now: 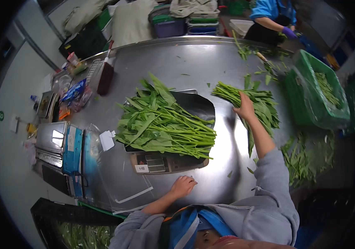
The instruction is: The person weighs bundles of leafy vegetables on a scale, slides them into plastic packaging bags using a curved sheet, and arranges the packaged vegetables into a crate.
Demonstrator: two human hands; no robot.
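Note:
A pile of water spinach (167,124), long green stems with narrow leaves, lies across the black pan of a weighing scale (171,163), its stem ends pointing right. Right of it, a second bunch of water spinach (262,103) rests on the metal table. My right hand (246,108) is at the near side of this bunch, thumb apart and fingers around its stems; some fingers are hidden. My left hand (183,186) rests on the table just in front of the scale, its fingers curled in, with nothing visible in them.
A green crate (316,91) lined with plastic stands at the right, with loose greens (306,159) nearer me. A knife (262,57) lies among scraps at the back. Blue boxes (73,151) are at the left. Across the table is a co-worker with a purple glove (288,32).

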